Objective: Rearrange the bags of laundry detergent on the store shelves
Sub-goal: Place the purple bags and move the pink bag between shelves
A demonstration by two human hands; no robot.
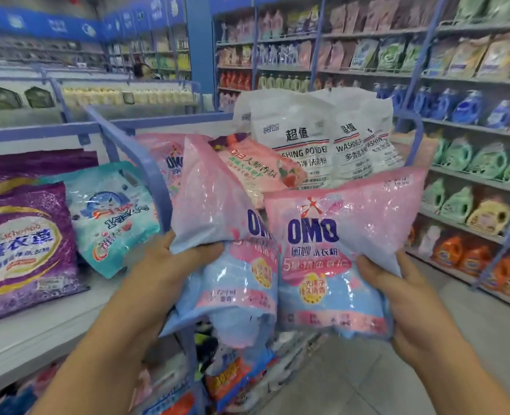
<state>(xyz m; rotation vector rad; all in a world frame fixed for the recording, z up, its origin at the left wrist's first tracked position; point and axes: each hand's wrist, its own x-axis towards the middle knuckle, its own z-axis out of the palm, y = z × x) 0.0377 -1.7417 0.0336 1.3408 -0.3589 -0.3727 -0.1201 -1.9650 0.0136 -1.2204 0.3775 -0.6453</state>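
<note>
Two pink-and-blue OMO bags held up at centre frame, above the shelf edge; left hand (pixel 170 259) fingers curled round the left OMO bag (pixel 223 265), right hand (pixel 397 283) fingers pinching the right OMO bag (pixel 331 265) by its side; best kept upright, labels forward, then set down beside matching stock; readable: "OMO", "WASHING POWDER" on the white bags (pixel 313 139) behind.

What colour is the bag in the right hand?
Pink on top, light blue below: the OMO bag, seen in the head view.
</note>
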